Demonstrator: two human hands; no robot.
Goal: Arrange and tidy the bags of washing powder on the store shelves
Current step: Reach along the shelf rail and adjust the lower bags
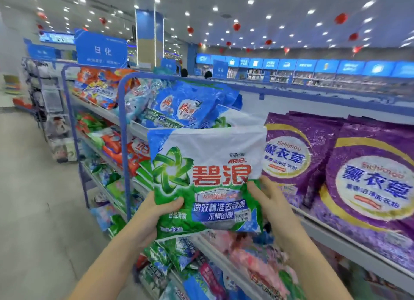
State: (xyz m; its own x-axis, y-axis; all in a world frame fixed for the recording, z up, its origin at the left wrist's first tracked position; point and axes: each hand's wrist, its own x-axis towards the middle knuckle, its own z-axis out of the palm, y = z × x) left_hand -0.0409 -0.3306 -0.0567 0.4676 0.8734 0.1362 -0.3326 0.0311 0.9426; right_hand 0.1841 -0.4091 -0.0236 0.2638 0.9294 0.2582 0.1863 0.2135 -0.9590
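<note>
I hold the bag [208, 181] upright in the air with both hands, its green and white front facing me. My left hand [154, 212] grips the lower left corner, thumb curled over the front and fingers hidden behind. My right hand [266, 201] grips the lower right edge, thumb lying up the front, the other fingers behind the bag where I cannot see them.

The bag's top edge overlaps the foot of the blue bags [183, 107], which lie heaped and tilted on the top level to the upper left. Its right edge overlaps the left side of the nearest of the purple bags [291, 156], which stand upright side by side, fronts out, along the shelf [349, 242]. The bottom edge hangs above the lower level, where pink bags [257, 261] lie just under my right wrist.

The blue post [122, 129] of the rack rises just left of the bag, near my left forearm. Beyond it more racks of bags run away down the aisle. The floor [33, 187] opens wide to my left, with room there for my elbow; on the right the shelf rim runs close beside my right arm
</note>
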